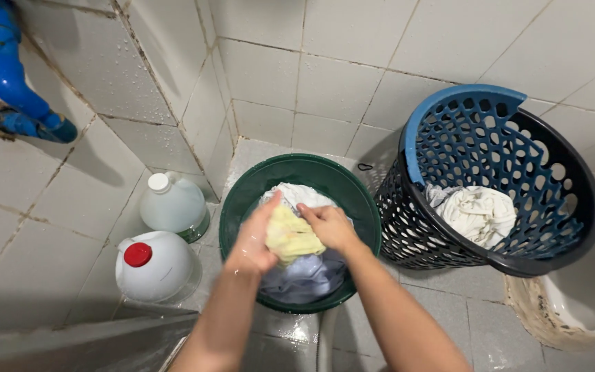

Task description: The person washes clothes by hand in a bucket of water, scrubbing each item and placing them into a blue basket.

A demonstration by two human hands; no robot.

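Both hands bunch a soft, crumpled yellow cloth (pixel 290 236) over a round green plastic basin (pixel 239 207) holding pale wet laundry. The left hand (pixel 255 238) and right hand (pixel 330 226) each keep a closed grip on it, the cloth pinched between them. Left stand two white plastic jugs, the nearer red-capped (pixel 154 265), the farther white-capped (pixel 173 204). Right sits a perforated black-and-blue laundry basket (pixel 490 145) on the tiled floor.

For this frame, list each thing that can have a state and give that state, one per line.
left hand: closed on the yellow cloth
right hand: closed on the yellow cloth
yellow cloth: bunched between both hands
green basin: upright, holding pale laundry
laundry basket: tilted, white cloth inside
red-capped jug: capped
white-capped jug: capped
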